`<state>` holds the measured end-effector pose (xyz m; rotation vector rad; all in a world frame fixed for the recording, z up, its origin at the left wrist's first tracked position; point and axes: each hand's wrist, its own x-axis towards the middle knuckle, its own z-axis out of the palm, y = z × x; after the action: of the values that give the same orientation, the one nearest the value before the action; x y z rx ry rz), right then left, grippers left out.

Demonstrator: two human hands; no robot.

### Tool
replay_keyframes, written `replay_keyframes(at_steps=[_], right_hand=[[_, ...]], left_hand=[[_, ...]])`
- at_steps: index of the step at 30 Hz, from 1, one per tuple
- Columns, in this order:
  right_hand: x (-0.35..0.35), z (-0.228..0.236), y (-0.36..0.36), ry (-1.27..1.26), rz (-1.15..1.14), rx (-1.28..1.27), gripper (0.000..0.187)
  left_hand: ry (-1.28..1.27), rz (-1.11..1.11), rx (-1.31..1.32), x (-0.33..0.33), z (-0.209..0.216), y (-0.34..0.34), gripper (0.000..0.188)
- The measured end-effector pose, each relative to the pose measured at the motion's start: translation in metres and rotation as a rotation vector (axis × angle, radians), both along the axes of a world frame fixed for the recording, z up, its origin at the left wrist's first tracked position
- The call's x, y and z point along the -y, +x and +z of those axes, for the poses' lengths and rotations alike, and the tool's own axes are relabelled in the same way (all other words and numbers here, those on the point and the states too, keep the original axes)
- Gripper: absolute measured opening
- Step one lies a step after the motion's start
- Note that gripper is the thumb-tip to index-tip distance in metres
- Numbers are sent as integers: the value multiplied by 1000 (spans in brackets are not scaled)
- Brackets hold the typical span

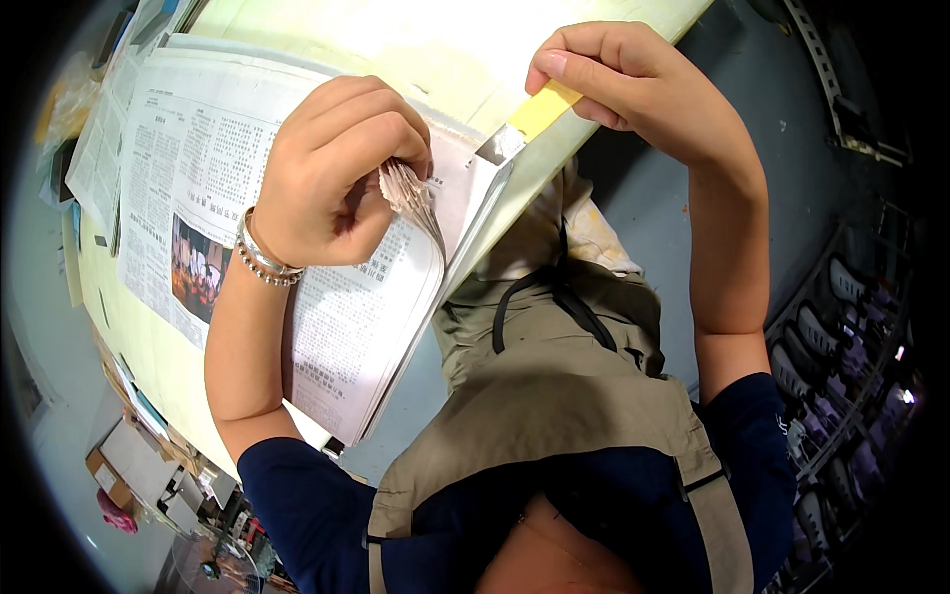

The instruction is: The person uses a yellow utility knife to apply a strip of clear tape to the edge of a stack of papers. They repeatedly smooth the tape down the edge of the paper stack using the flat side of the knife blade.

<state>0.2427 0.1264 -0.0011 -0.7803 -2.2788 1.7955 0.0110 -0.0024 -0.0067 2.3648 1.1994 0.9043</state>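
I make out a navy shirt (322, 515), its short sleeves showing at seven and four o'clock, the right one bearing a small white mark (782, 424). Over it I see an olive-khaki apron (554, 401) toward six o'clock, its straps (720, 525) each crossed by a dark band (705, 482). Black ties (584, 315) loop near the clock's centre. Pale, yellow-patched trousers (599, 238) show at two. Near nine, I see a smooth bangle (255, 254) and silvery beads (269, 278). A fine chain (522, 519) sits at six.
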Motion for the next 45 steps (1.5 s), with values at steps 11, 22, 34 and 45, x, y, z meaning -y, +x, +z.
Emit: replay_keyframes(at_steps=[11,22,34,45], right_hand=[[10,-1,6,-45,-148,25,30],[25,-3,7,-45,-222,-71,27],[21,-8,-3,7,-72,-82,30],[59,-5,-5,-63,-17,-32,26]], left_hand=[[-61,-14,52,-2,-2,0,21],[-65,-3,44,-1,-2,1,20],[-85,3,47,0,0,2,18],[-380,-78,524,-3,-15,-23,36]])
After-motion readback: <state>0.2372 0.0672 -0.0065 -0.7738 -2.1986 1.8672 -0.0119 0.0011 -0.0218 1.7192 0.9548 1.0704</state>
